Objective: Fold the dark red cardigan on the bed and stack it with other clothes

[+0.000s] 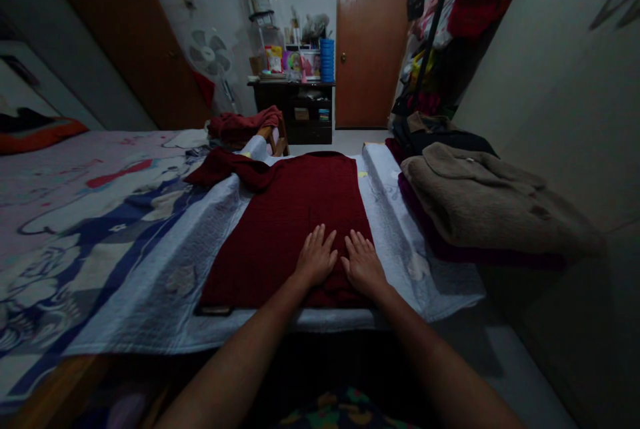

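Both hands open, palms down on the dark red garment: left hand with its fingers slightly apart and thumb out to the side, right hand with its fingers a little spread; nothing pinched in either. Hands side by side, a narrow gap between them, both on the near right part of the garment. Largest item noted: a patterned cover in pink, white and blue, over the surface at left. Next, a pale blue quilted cloth, which lay under the garment, showed on both sides of it and hung over the near edge. Garment spread mostly flat on this cloth, with light creases near the hands; one sleeve reached out to the far left, bent and bunched. At right, a stack: a brown fleecy garment rested on purple cloth, with dark clothing just behind. Background: a closed wooden door, a dark cabinet to its left with assorted goods on top, and clothes hanging to its right. A white fan stood left of the cabinet. Smaller: a reddish cloth bundle near the far left corner of the quilted cloth, then a blue cylindrical container on the cabinet. Smallest: a pale patch at the garment's near left corner, nature unclear.
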Demonstrator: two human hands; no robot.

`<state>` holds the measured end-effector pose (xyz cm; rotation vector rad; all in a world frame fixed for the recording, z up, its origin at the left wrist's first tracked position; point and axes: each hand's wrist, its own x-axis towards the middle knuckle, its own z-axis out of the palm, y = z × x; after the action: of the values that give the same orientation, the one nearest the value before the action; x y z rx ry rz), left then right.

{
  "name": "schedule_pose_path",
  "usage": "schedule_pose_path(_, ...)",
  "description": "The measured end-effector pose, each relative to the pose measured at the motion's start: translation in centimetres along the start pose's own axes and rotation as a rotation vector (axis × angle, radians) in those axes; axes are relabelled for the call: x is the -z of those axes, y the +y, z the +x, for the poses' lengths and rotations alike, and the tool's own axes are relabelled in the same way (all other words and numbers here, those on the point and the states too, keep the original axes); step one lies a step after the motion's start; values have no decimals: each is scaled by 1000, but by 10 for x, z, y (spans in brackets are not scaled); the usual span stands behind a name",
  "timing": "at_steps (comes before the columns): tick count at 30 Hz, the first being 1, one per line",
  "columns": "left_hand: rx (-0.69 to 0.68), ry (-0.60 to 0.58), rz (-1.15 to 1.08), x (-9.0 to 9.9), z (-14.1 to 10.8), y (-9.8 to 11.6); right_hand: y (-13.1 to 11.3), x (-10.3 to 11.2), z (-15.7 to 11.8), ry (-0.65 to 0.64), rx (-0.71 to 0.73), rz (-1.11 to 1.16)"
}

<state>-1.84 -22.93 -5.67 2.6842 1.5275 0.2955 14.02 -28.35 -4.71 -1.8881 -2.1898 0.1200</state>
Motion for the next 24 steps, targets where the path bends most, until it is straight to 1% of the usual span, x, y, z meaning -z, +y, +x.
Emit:
schedule_pose_path(6, 3, -8, -29, 3, 0, -2, 11, 1, -15, -21, -20, -9)
schedule_pose_path(10, -3, -19, -46, 10, -2, 3, 17, 0, -23, -23, -38, -9)
schedule_pose_path(13, -86, -53, -97, 15, -9, 12, 18, -1, -26, -16, -52, -15)
schedule_pose_path(16, -159, -98, -156, 16, -22, 21, 19, -2, -31, -21, -50, -24)
schedule_pose_path(19, -130, -79, -143, 14, -33, 26, 21, 2, -37, -31, -53, -23)
schedule_pose_path(21, -87, -50, -115, 12, -36, 27, 22, 9, -37, -48, -48, -17)
schedule_pose_path(24, -55, -32, -91, 9, -36, 27, 21, 25, -27, -78, -72, -7)
